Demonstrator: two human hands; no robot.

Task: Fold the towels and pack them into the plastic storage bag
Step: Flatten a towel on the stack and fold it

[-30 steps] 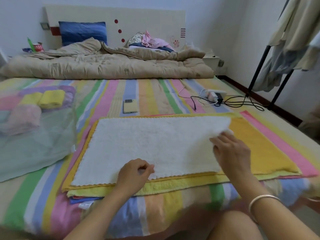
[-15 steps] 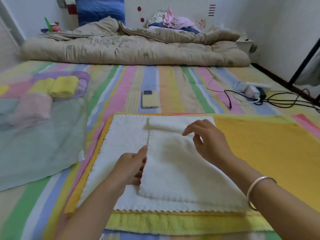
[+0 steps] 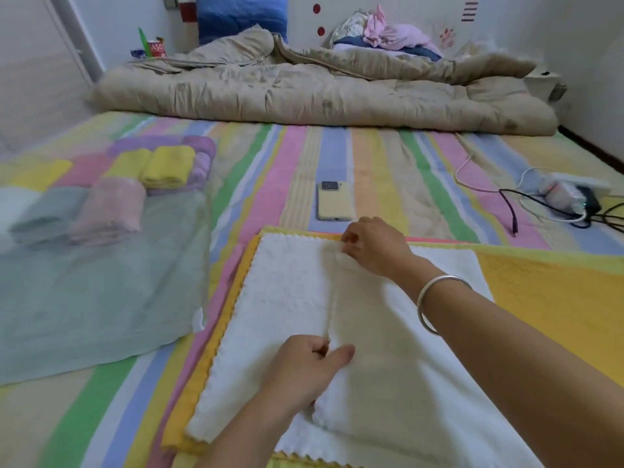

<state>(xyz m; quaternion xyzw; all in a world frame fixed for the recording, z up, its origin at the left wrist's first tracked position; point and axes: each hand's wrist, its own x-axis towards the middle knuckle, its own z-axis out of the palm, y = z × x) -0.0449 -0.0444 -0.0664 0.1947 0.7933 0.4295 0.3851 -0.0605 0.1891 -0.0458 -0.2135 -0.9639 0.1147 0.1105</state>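
A white towel [image 3: 287, 298] lies on a stack of yellow towels [image 3: 553, 292] on the striped bed, its right part folded over toward the middle. My right hand [image 3: 371, 246] pinches the folded edge at the towel's far side. My left hand [image 3: 309, 363] pinches the same folded edge near the front. The translucent plastic storage bag [image 3: 101, 288] lies flat to the left, holding folded towels: yellow [image 3: 167, 165], pink [image 3: 108, 211], grey-green [image 3: 44, 217] and purple [image 3: 199, 153].
A yellow phone [image 3: 334, 201] lies just beyond the towels. A power strip with cables [image 3: 567, 197] sits at the right. A rumpled beige duvet [image 3: 320, 89] runs across the far end of the bed, with clothes and a blue pillow behind.
The right end of the white towel has been carried leftward and laid over the middle. Both hands now pinch the folded edge, the right one farther away than before.
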